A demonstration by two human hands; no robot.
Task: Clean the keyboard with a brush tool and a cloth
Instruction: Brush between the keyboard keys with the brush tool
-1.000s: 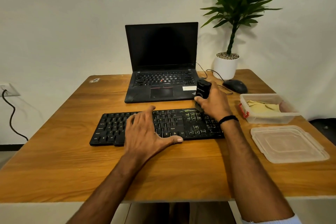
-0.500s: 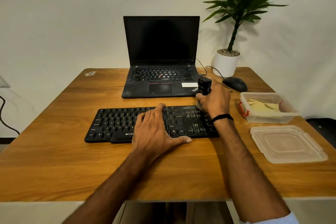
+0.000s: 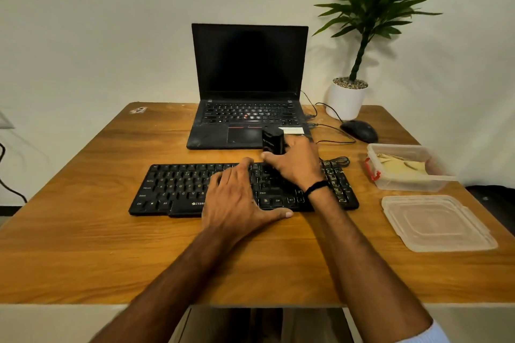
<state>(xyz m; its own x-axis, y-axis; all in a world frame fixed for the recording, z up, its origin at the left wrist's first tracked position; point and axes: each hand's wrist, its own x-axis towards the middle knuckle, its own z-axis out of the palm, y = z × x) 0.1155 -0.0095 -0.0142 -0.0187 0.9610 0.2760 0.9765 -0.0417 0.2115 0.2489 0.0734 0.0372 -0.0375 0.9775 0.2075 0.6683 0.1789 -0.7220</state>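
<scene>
Since a second ago the right hand (image 3: 298,167) has carried the brush (image 3: 273,142) left from the number pad toward the middle of the keyboard (image 3: 172,186), which lies on the table (image 3: 83,245). Its grip wraps the brush body; the left hand (image 3: 237,198) lies flat on the keys, fingers straight. Best to sweep in short strokes along each row, keyboard pinned.

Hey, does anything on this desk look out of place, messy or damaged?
Nothing looks spilled or broken. The palm rest of the laptop looks dusty and smudged. The clear box holding the cloth is open, and its lid lies flat on the table beside it.
</scene>
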